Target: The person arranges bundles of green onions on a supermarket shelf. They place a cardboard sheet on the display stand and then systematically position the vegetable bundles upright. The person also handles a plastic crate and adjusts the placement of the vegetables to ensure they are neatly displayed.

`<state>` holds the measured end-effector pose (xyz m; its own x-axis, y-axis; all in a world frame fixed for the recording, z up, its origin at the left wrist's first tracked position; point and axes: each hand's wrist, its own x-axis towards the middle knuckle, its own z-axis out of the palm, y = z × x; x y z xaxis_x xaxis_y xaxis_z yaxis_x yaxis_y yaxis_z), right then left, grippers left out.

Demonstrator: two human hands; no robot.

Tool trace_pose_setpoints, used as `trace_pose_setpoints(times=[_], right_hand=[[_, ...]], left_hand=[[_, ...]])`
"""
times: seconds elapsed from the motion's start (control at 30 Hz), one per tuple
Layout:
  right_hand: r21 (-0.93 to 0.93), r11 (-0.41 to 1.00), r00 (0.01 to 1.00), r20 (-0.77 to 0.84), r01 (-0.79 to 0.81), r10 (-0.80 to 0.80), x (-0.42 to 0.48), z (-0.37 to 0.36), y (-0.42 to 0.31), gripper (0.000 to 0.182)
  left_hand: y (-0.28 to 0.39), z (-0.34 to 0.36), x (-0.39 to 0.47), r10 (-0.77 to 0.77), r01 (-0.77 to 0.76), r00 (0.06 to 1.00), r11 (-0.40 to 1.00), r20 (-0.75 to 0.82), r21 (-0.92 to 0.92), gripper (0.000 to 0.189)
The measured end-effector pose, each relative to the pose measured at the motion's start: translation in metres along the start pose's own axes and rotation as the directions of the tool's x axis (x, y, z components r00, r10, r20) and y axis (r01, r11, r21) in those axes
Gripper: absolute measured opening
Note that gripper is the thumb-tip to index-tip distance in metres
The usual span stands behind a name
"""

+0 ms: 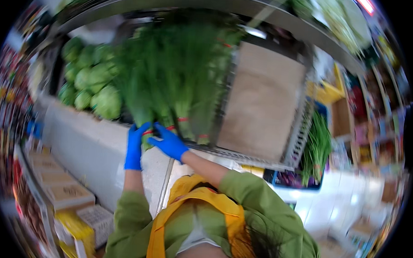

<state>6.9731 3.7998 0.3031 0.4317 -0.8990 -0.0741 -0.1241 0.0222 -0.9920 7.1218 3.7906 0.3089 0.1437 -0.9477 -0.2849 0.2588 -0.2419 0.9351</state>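
Observation:
My left hand [135,148], in a blue glove, grips the lower end of a bunch of long green chive-like stalks [139,102] tied with a red band. Close beside it, my gloved right hand [170,143] has its thumb and fingers spread, with the tips against or very near the same bunch. More red-banded green bunches [183,107] lie side by side to the right, stalk ends towards me. Their leafy tops are blurred. Round green lettuce or cabbage heads [89,77] are piled left of the bunches.
Right of the greens, brown paper [262,103] lines a perforated crate [296,142]. A blue crate [315,185] with more long greens [316,146] stands lower at right. A metal shelf edge [204,1] crosses above. Cardboard boxes [67,192] sit at lower left.

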Motion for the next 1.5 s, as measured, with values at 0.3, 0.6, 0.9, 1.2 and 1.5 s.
trace_pose_setpoints(times=[0.3, 0.6, 0.9, 1.2, 1.5], right_hand=[[-0.449, 0.893, 0.877, -0.442, -0.033, -0.190, 0.001, 0.000, 0.008, 0.050], [-0.607, 0.737, 0.786, -0.594, -0.298, -0.172, 0.038, 0.005, 0.014, 0.059], [-0.659, 0.397, 0.581, -0.752, -0.639, -0.311, 0.011, -0.003, 0.032, 0.048], [-0.269, 0.899, 0.757, -0.646, -0.345, 0.097, 0.015, -0.020, 0.003, 0.051], [0.062, 0.955, 0.917, -0.268, -0.290, 0.296, 0.019, -0.060, -0.061, 0.064]], left_hand=[[-0.008, -0.054, 0.044, 0.210, -0.198, 0.977, 0.953, -0.030, 0.228, 0.056], [0.014, -0.012, 0.028, 0.566, -0.514, 0.804, 0.510, 0.181, 0.689, 0.054], [-0.050, 0.036, 0.086, 0.311, -0.354, 0.935, 0.861, 0.173, 0.365, 0.086], [-0.023, 0.014, 0.085, 0.262, -0.281, 0.960, 0.911, 0.102, 0.301, 0.082], [0.015, 0.015, 0.051, 0.520, -0.494, 0.853, 0.773, 0.051, 0.398, 0.088]])
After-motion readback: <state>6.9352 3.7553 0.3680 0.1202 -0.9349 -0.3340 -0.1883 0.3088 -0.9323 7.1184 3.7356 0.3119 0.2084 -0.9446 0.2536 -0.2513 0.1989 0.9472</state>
